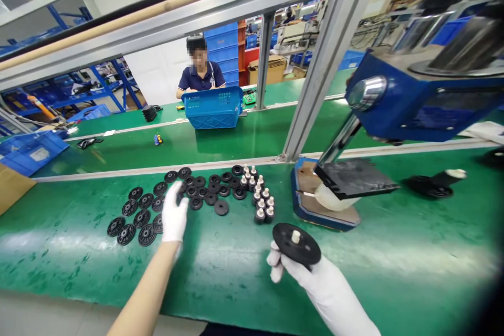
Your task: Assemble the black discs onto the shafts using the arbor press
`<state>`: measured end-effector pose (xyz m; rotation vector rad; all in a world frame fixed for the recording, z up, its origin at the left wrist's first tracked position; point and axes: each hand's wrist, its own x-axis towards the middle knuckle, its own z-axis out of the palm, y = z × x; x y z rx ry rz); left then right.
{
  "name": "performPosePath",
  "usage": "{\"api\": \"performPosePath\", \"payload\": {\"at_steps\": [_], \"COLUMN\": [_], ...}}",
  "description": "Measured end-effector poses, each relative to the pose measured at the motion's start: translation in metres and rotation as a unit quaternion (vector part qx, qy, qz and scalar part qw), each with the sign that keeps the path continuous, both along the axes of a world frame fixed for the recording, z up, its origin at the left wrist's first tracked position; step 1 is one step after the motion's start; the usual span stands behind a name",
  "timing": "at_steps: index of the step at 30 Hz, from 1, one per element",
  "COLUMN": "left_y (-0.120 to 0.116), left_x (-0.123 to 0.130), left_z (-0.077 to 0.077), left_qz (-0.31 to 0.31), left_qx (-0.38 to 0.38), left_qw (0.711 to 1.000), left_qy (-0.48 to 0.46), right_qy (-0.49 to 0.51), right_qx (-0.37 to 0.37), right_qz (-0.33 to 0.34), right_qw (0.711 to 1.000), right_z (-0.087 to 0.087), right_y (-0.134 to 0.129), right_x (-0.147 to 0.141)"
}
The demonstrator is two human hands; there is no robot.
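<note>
My left hand (174, 218), in a white glove, is among the black parts on the green bench. Its thumb and fingers are closed around a small black disc (180, 197), partly hidden by the glove. Larger black ribbed discs (141, 218) lie to its left, and several small black round pieces (211, 198) lie to its right. My right hand (303, 268), also gloved, holds a wide black disc (307, 245) with a white stub standing up from its middle. It is raised over the bench, near the front of the blue press. The fingers under the disc are partly hidden.
A blue bench press (425, 94) stands at right, its black plate (356, 177) above the base. Black cylinders with white tips (260, 213) stand in a cluster left of it. A metal post (315, 73) rises behind. Across the bench, a person handles a blue basket (214, 110).
</note>
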<state>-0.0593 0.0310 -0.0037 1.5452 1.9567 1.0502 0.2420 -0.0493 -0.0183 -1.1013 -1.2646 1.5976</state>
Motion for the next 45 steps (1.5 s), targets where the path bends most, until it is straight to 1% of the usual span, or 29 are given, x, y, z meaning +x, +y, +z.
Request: {"api": "performPosePath", "payload": {"at_steps": [2,3,5,9,12,15,18,20,22,23,24,25,26,28,29,30,33,37,38,42,45], "left_y": [0.022,0.031,0.047,0.065,0.07,0.065,0.047,0.029,0.01,0.001,-0.007,-0.014,-0.02,-0.028,-0.031,-0.032,-0.035,-0.035,-0.036,-0.038,-0.04], "left_x": [-0.031,-0.042,-0.054,-0.057,-0.054,-0.051,-0.043,-0.031,-0.012,-0.001,0.011,0.022,0.034,0.054,0.062,0.07,0.087,0.102,0.105,0.113,0.117], "left_z": [0.003,0.003,0.002,-0.009,-0.013,-0.007,0.006,0.016,0.023,0.025,0.026,0.027,0.028,0.029,0.029,0.03,0.031,0.029,0.028,0.026,0.028], "left_qz": [0.027,0.032,0.025,0.008,0.012,0.021,0.014,-0.006,-0.037,-0.054,-0.068,-0.079,-0.087,-0.096,-0.099,-0.104,-0.101,-0.087,-0.078,-0.043,-0.038], "left_qx": [0.004,-0.001,-0.026,-0.068,-0.069,-0.047,-0.012,0.005,0.011,0.008,-0.003,-0.025,-0.053,-0.107,-0.128,-0.141,-0.165,-0.185,-0.187,-0.196,-0.207], "left_qw": [0.998,0.997,0.994,0.99,0.993,0.998,0.996,0.985,0.967,0.955,0.936,0.905,0.86,0.746,0.696,0.666,0.614,0.544,0.533,0.506,0.484], "left_qy": [0.051,0.074,0.105,0.121,0.092,0.024,-0.084,-0.174,-0.252,-0.29,-0.345,-0.417,-0.499,-0.651,-0.699,-0.725,-0.765,-0.814,-0.822,-0.839,-0.849], "right_qy": [-0.037,-0.049,-0.065,-0.085,-0.101,-0.09,-0.081,-0.076,-0.062,-0.056,-0.05,-0.045,-0.039,-0.032,-0.03,-0.03,-0.035,-0.043,-0.046,-0.048,-0.045], "right_qx": [-0.004,-0.008,-0.018,-0.037,-0.052,-0.055,-0.054,-0.059,-0.065,-0.067,-0.069,-0.071,-0.073,-0.076,-0.078,-0.079,-0.075,-0.071,-0.072,-0.075,-0.073], "right_qz": [0.016,0.024,0.043,0.07,0.069,0.06,0.055,0.053,0.048,0.044,0.042,0.039,0.036,0.035,0.035,0.034,0.032,0.014,0.011,0.012,0.014], "right_qw": [0.999,0.998,0.997,0.993,0.991,0.993,0.994,0.994,0.995,0.995,0.995,0.996,0.996,0.996,0.996,0.996,0.996,0.996,0.996,0.996,0.996], "right_z": [0.0,0.0,0.002,0.002,-0.004,-0.012,-0.018,-0.021,-0.021,-0.019,-0.017,-0.014,-0.011,-0.003,0.0,0.003,0.007,0.007,0.006,0.008,0.009], "right_y": [0.001,0.001,-0.002,-0.008,-0.01,-0.01,-0.01,-0.009,-0.008,-0.008,-0.008,-0.008,-0.008,-0.009,-0.01,-0.011,-0.015,-0.02,-0.021,-0.023,-0.024], "right_x": [-0.002,-0.005,-0.012,-0.016,-0.011,-0.005,-0.003,-0.004,-0.007,-0.009,-0.011,-0.014,-0.016,-0.02,-0.021,-0.021,-0.02,-0.015,-0.014,-0.013,-0.013]}}
